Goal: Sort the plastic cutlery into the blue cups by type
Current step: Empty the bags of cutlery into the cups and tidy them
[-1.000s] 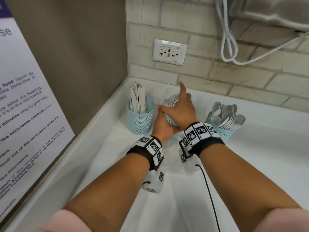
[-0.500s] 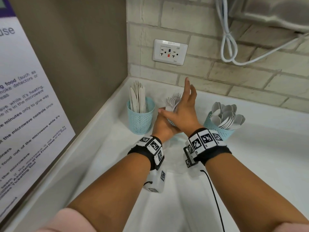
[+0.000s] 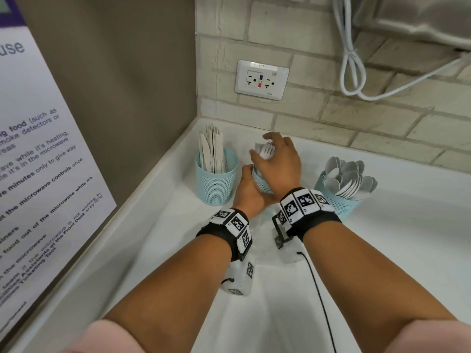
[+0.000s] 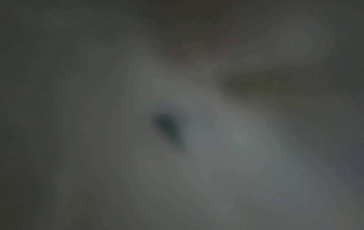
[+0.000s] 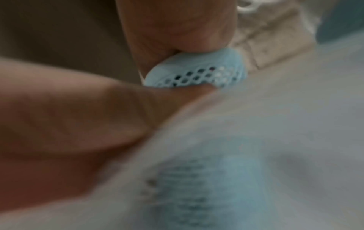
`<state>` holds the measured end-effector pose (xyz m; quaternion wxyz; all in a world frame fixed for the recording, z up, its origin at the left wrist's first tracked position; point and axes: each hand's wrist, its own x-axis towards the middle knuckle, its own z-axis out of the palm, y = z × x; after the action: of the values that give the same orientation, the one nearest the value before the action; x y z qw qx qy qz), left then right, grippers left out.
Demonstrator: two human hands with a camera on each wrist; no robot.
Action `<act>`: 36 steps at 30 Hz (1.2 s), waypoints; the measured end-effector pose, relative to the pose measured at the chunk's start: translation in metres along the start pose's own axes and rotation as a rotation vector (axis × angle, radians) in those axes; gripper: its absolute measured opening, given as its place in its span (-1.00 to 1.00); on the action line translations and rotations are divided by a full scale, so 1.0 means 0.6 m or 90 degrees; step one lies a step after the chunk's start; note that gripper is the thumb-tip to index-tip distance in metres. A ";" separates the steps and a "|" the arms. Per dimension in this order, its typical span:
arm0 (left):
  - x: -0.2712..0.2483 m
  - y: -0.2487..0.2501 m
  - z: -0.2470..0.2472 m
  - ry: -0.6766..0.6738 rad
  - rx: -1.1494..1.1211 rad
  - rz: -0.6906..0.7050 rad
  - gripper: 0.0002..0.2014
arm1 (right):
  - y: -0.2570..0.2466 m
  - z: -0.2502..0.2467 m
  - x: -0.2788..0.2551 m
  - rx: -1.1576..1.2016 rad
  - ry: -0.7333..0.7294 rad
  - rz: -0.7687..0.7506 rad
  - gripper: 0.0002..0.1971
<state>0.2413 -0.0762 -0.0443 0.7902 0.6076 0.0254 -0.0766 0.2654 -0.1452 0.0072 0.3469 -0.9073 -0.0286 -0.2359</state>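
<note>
Three blue mesh cups stand in the counter corner. The left cup (image 3: 216, 186) holds white knives (image 3: 211, 149), and the right cup (image 3: 340, 206) holds white spoons (image 3: 344, 178). The middle cup (image 3: 260, 183) holds white forks (image 3: 267, 151) and is mostly hidden by both hands. My left hand (image 3: 247, 184) grips this cup from the near left side. My right hand (image 3: 260, 145) curls over the fork heads, thumb on the left and fingers behind them. In the right wrist view the middle cup's mesh (image 5: 197, 74) shows between hand parts. The left wrist view is dark and blurred.
The white counter (image 3: 407, 238) is bounded by a brick wall with an outlet (image 3: 262, 80) at the back and a brown wall with a poster (image 3: 38, 161) on the left. White cables (image 3: 351, 59) hang at the upper right.
My right hand's fingers were straight beside the forks; now they curl over the fork heads. My left hand stays on the middle cup.
</note>
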 end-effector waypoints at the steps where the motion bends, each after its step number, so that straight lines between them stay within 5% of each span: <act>1: 0.006 -0.001 0.000 0.012 0.025 0.006 -0.44 | 0.000 -0.002 0.003 0.010 -0.022 0.004 -0.31; 3: 0.009 -0.011 0.001 0.031 0.082 0.024 -0.13 | 0.001 -0.007 0.011 0.066 -0.078 0.053 0.00; 5: 0.002 -0.004 0.000 0.001 0.138 0.081 -0.10 | 0.002 -0.006 0.017 0.062 -0.128 0.066 0.12; 8: 0.001 -0.003 -0.005 0.022 0.292 0.138 -0.60 | 0.001 0.000 0.018 -0.024 -0.154 0.016 -0.17; 11: 0.004 -0.013 -0.007 0.048 0.266 0.137 -0.22 | 0.002 -0.008 0.023 0.008 -0.033 0.026 -0.60; 15: 0.005 -0.011 -0.008 0.051 0.264 0.140 -0.15 | 0.001 -0.020 0.013 0.199 0.147 0.010 -0.70; 22: 0.016 -0.024 -0.010 0.042 0.255 0.138 -0.11 | 0.015 -0.022 0.009 0.146 0.070 -0.030 -0.52; 26: 0.018 -0.023 -0.014 0.046 0.269 0.143 -0.12 | 0.016 -0.017 0.027 -0.072 -0.053 0.038 -0.55; 29: 0.018 -0.021 -0.014 0.047 0.289 0.151 -0.15 | 0.006 -0.019 0.035 -0.053 -0.082 0.055 -0.42; 32: 0.019 -0.023 -0.012 0.034 0.269 0.146 -0.16 | -0.006 -0.019 0.042 -0.079 -0.209 0.012 -0.45; 36: 0.016 -0.022 -0.013 0.045 0.299 0.153 -0.13 | 0.001 -0.016 0.041 -0.093 -0.141 0.027 -0.61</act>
<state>0.2493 -0.0731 -0.0602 0.6297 0.7751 -0.0379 0.0351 0.2833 -0.1543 0.0240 0.2799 -0.9509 -0.0301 -0.1283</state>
